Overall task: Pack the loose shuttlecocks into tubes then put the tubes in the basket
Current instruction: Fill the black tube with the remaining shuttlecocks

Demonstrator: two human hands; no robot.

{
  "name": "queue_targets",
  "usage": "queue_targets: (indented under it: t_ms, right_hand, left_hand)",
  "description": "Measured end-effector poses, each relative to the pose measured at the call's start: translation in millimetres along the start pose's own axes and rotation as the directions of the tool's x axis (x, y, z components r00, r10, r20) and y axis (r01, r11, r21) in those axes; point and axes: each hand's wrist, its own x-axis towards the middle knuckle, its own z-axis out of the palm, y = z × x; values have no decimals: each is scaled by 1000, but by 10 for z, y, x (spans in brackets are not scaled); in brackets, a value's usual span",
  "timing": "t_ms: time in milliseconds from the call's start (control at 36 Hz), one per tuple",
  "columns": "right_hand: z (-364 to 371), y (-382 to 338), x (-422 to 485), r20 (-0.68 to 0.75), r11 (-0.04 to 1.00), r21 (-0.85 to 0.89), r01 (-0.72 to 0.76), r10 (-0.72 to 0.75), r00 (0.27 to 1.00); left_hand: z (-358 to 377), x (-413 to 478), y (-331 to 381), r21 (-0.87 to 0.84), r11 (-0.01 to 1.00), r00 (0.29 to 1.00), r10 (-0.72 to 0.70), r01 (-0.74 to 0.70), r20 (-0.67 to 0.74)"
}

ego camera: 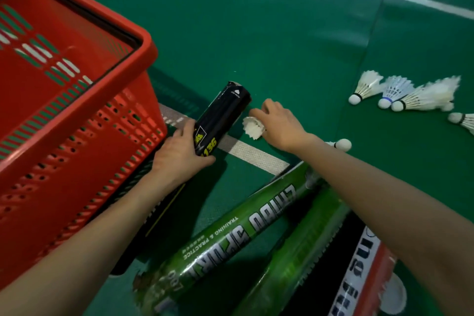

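Note:
My left hand [179,151] grips the lower part of a black tube [223,115] with yellow print, tilted with its far end pointing up and away. My right hand [279,126] holds a white shuttlecock [254,127] just right of the tube, feathers towards me. A red plastic basket [84,115] stands at the left, touching my left forearm. Several loose white shuttlecocks [400,92] lie on the green floor at the right. One more shuttlecock [342,145] shows its cork just behind my right wrist.
Two green tubes [230,236] lie on the floor between my forearms. A black, white and orange tube [364,277] lies under my right forearm. Another dark tube [164,208] is partly hidden beneath my left arm. White court lines [256,154] cross the green floor.

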Motion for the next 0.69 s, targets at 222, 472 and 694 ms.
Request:
queue_targets:
  t_ms: [222,472,694]
  right_hand:
    - [-272,348,-355,-92,793,506,-339,441,893]
    - [-721,861,-1041,-63,192,975,-111,720,691]
    - [-941,975,-1514,-54,248,958,-146,654,754]
  left_hand:
    - [62,-73,213,29,995,995,96,-97,20]
    - [134,-271,752,88,926,930,363,-367,55]
    - [213,-430,1321,92,838,842,540,-538,-2]
